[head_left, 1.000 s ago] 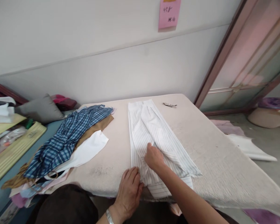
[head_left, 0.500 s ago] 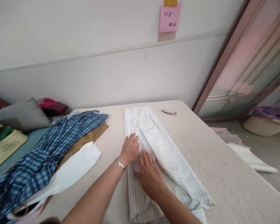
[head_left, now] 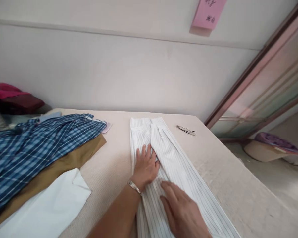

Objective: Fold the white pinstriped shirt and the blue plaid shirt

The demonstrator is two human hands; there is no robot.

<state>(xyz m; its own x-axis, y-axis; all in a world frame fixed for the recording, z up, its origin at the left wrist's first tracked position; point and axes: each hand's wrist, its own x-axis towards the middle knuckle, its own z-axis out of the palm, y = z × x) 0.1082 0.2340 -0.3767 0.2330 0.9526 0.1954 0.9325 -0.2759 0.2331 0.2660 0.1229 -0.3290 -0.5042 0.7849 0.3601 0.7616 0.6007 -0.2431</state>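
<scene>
Garment: I am seeing the striped trousers (head_left: 164, 165) lying lengthwise on the padded table (head_left: 238, 185), legs already laid together | left hand (head_left: 146, 165) pressing flat, fingers open, grasping nothing | right hand (head_left: 182, 211) resting flat likewise | folding across seems not done yet.

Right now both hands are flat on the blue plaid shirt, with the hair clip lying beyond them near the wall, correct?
Not quite. The head view shows the left hand and right hand flat on the white striped garment, not the blue plaid shirt, which lies apart to the left. The hair clip does lie beyond them near the wall.
</scene>
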